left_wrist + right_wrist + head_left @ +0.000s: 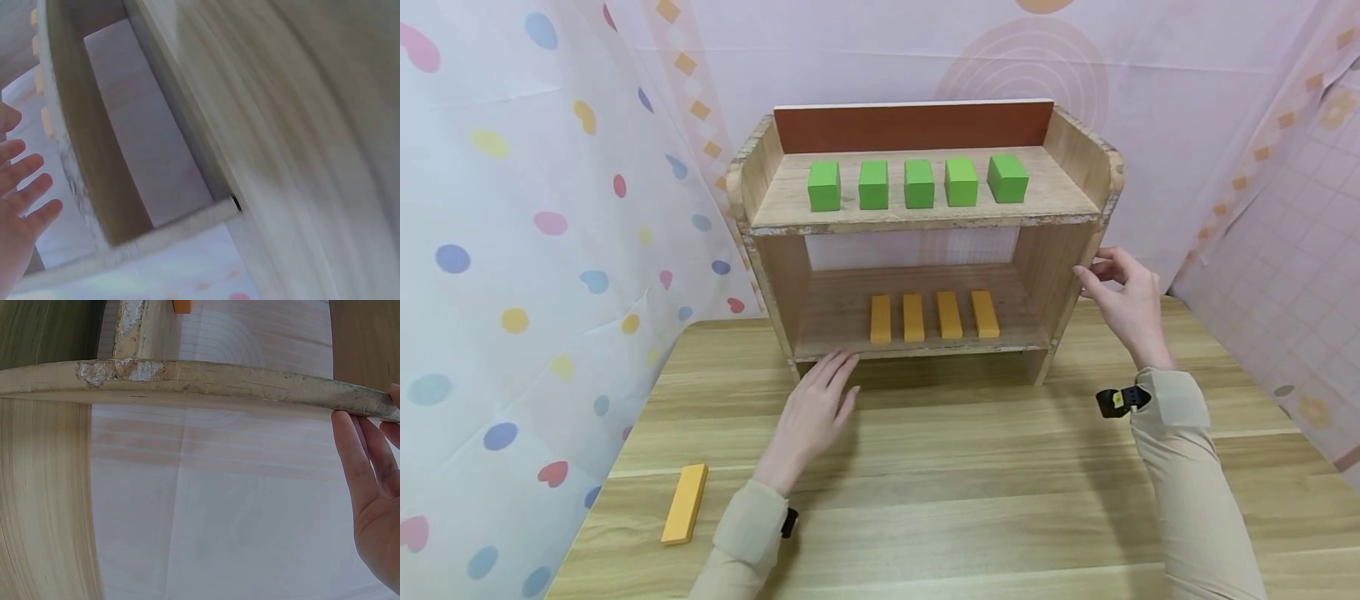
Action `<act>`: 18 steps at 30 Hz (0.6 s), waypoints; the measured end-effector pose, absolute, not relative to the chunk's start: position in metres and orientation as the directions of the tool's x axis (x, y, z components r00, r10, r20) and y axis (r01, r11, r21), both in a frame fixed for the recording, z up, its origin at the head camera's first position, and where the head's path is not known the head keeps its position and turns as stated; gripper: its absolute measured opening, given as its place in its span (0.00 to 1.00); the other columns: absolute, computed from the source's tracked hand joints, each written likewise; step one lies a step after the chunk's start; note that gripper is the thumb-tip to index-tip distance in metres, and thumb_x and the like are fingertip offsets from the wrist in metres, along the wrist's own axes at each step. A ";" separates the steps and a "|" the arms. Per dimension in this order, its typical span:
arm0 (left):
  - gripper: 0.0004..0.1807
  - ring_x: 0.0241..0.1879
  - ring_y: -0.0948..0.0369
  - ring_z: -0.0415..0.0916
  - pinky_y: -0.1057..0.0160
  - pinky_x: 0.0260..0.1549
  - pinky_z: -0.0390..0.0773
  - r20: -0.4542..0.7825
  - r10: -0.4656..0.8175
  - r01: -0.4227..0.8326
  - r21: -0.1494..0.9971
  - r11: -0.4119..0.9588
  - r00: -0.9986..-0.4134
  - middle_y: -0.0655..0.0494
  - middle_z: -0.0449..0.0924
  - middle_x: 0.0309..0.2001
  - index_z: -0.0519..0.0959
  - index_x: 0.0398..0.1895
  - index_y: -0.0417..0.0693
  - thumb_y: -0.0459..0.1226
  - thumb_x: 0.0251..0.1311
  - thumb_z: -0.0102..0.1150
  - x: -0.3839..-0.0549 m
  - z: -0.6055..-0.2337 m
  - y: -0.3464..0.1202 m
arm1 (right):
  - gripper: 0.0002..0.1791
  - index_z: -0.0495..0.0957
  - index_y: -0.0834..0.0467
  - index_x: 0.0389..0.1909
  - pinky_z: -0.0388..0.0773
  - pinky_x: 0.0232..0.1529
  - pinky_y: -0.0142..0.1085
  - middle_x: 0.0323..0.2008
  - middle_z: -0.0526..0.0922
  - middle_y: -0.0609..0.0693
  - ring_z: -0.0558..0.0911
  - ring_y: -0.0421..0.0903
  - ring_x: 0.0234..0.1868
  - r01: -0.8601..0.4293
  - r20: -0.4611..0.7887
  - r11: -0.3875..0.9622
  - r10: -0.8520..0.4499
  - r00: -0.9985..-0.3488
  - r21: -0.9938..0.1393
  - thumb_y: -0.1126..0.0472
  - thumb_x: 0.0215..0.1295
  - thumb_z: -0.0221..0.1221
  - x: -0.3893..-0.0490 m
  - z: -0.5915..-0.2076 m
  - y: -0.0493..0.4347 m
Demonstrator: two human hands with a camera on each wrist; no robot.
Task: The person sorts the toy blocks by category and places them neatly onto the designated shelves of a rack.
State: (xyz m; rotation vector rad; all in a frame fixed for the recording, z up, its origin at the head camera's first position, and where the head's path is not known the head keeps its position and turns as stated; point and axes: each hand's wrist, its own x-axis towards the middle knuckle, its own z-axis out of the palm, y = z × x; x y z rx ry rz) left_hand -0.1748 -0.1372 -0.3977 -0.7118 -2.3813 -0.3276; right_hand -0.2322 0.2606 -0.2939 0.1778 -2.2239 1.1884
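Observation:
A small two-tier wooden shelf stands on the table. On its top board sits a row of several green blocks, and on the lower board several orange-yellow flat blocks are lined up. My left hand is at the lower board's front left edge, fingers extended and holding nothing; whether they touch the edge I cannot tell. In the left wrist view its fingers are spread. My right hand holds the right side panel, thumb at the front edge and fingers on the outer face.
Another orange-yellow block lies on the wooden table at the front left. Patterned cloth hangs on the left, behind and on the right. A reddish-brown back strip rises behind the green blocks.

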 end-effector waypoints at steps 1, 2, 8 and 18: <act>0.23 0.59 0.47 0.73 0.51 0.60 0.73 0.632 0.395 0.561 0.075 0.824 -0.666 0.41 0.77 0.57 0.74 0.58 0.36 0.36 0.60 0.59 -0.172 -0.398 -0.141 | 0.15 0.77 0.66 0.44 0.74 0.26 0.15 0.23 0.72 0.18 0.75 0.19 0.24 -0.384 0.569 0.591 0.158 -0.807 -0.709 0.60 0.62 0.61 -0.232 -0.294 0.261; 0.23 0.58 0.46 0.74 0.51 0.59 0.74 0.632 0.381 0.557 0.097 0.825 -0.674 0.41 0.77 0.57 0.74 0.58 0.36 0.36 0.59 0.60 -0.169 -0.398 -0.145 | 0.14 0.77 0.66 0.43 0.74 0.26 0.15 0.22 0.72 0.18 0.75 0.19 0.24 -0.384 0.571 0.595 0.158 -0.806 -0.706 0.60 0.62 0.61 -0.233 -0.294 0.261; 0.22 0.51 0.45 0.78 0.49 0.51 0.79 0.636 0.287 0.514 0.203 0.833 -0.716 0.39 0.80 0.50 0.76 0.54 0.34 0.32 0.55 0.64 -0.152 -0.401 -0.173 | 0.14 0.77 0.66 0.43 0.72 0.26 0.14 0.22 0.72 0.18 0.75 0.18 0.24 -0.384 0.575 0.600 0.159 -0.802 -0.702 0.59 0.62 0.61 -0.233 -0.293 0.261; 0.16 0.43 0.45 0.81 0.49 0.40 0.82 0.428 0.124 0.358 0.524 0.773 -0.895 0.40 0.83 0.44 0.79 0.48 0.34 0.27 0.55 0.62 -0.116 -0.404 -0.221 | 0.15 0.77 0.66 0.42 0.72 0.27 0.14 0.22 0.72 0.18 0.74 0.19 0.25 -0.391 0.577 0.595 0.154 -0.802 -0.702 0.59 0.61 0.61 -0.232 -0.293 0.261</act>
